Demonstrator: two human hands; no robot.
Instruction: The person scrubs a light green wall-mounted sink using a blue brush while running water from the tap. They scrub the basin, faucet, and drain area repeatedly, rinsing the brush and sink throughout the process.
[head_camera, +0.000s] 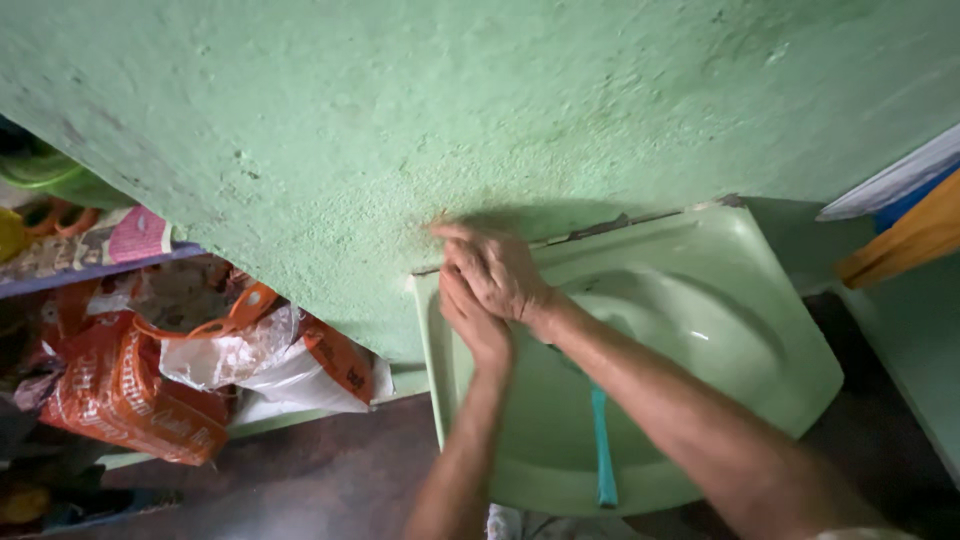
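— Where am I?
— My hands are over the basin (720, 330), at its back left corner: right hand (497, 268) laid flat over left hand (472, 322), rubbing, neither gripping anything.
— Next?
— Probably a rinse; the teal stick (603, 445) lies just below.

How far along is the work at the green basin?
Done: the pale green basin sits against the green wall. In hand: left hand and right hand press together at its upper left corner. Left: a dark gap shows along the back edge.
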